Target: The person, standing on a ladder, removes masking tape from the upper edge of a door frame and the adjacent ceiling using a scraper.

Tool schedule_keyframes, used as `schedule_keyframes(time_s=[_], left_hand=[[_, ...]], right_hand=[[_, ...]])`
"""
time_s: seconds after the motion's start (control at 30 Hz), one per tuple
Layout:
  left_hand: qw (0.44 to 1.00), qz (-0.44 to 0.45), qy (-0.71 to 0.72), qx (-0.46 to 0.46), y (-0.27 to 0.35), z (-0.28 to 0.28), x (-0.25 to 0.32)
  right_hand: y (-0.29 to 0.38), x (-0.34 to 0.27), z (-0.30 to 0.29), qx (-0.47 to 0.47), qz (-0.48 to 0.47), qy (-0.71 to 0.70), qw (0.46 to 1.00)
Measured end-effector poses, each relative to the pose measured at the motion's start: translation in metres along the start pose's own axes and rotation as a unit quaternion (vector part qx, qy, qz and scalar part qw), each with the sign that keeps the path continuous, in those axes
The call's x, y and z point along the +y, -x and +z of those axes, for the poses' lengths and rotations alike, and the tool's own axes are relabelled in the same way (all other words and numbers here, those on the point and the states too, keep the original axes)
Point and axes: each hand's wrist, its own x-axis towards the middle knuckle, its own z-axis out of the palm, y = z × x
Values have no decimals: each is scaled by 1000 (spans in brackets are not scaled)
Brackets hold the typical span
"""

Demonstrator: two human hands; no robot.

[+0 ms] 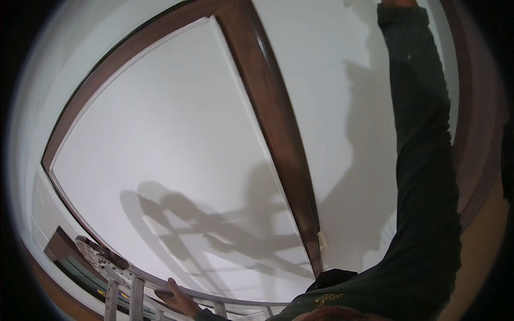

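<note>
My left hand (178, 299) is on the side rail of a metal ladder (138, 295), low in the view, with its thumb over the rail. The ladder's end cap (100, 252) is worn and spattered with pale marks. On the right, my right arm (421, 132) in a dark green sleeve stretches up to the top edge. Only a strip of skin shows past the cuff there; my right hand is out of view. Beside that arm is a plain white surface (321, 80), which carries its shadow.
A large white panel (172, 120) is bordered by dark brown wooden trim (277, 116). Shadows of the ladder and a person fall across it. Behind the ladder, at lower left, is a dark-framed opening (72, 257). Brown trim (474, 100) curves along the right side.
</note>
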Motion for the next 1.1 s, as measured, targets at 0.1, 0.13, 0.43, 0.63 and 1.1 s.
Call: schedule_keyframes(time_s=[0.1,0.13,0.43,0.63,1.1], left_hand=[[997,8,-81,5,5,14,2],[994,10,-106,18,1,0,2],[1000,16,-20,12,4,-6,-1],[999,-16,-44,15,18,12,21],[996,11,-84,4,14,-3,-7]], right_hand=[[75,-15,9,40,56,29,997],[100,5,23,56,79,18,995],[385,97,72,-158,278,-207,925],[556,74,148,-269,329,-148,893],[618,25,221,-419,259,-191,849]])
